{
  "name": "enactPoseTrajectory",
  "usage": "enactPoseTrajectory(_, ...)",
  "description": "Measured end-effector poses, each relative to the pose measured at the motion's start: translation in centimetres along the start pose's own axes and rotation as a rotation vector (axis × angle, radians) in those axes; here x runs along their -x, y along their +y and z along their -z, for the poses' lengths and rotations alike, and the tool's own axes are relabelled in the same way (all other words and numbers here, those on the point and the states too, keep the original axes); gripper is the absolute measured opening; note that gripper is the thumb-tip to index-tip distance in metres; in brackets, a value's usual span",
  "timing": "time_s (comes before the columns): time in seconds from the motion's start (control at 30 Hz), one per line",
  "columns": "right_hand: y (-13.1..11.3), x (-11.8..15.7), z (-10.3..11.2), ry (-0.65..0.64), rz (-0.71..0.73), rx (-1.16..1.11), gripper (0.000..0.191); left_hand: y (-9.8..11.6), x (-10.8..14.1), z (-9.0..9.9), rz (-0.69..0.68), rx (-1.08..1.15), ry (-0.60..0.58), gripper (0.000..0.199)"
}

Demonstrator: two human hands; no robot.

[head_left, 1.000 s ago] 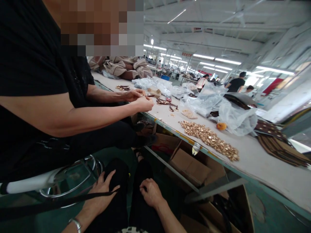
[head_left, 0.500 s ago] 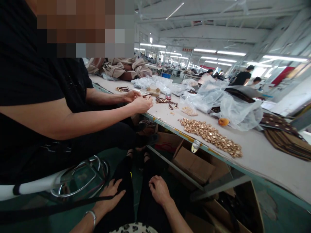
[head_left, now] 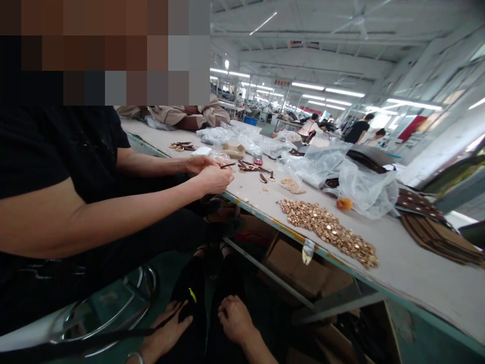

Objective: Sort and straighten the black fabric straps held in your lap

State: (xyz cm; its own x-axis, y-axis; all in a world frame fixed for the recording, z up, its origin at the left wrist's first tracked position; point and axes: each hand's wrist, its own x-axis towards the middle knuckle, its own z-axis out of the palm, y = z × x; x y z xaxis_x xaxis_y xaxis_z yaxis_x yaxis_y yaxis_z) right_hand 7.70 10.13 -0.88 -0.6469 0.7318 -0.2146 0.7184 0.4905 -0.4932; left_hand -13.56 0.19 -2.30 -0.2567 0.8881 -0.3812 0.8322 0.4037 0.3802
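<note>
From the head camera, the person's left hand lies flat on a dark trouser leg at the bottom of the frame, its grip spread and holding nothing. A thin black strap runs across just at its fingers; whether it touches them I cannot tell. The right hand rests just beside it on the other leg, fingers loosely curled and pressed toward the palm, with nothing seen in its grip.

Above and to the right, well apart from both hands, a long table carries a heap of small gold metal pieces. Near it lie an orange fruit and crumpled clear plastic bags. Cardboard boxes sit under the table.

On the left a co-worker in a black shirt sits on a chrome stool. The co-worker's hands meet at the table edge, pinching a small dark piece, with brown and gold parts just beyond them.
</note>
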Motion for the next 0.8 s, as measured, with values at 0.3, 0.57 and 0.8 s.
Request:
enactPoseTrajectory(0.3, 1.5, 1.1, 1.3, 0.139, 0.098, -0.073, 0.014, 2.4, -0.2, -0.1, 0.000, 0.069, 0.072, 0.055)
enactPoseTrajectory(0.57, 2.6, 6.5, 3.2, 0.416, 0.072, -0.102, 0.019, 3.8, 2.5, 0.9, -0.112, 0.047, 0.355, 0.059)
enactPoseTrajectory(0.8, 3.8, 10.1, 3.5, 0.435, -0.055, 0.017, 0.022, 2.5, 4.8, 0.2, -0.128, 0.003, 0.472, 0.065)
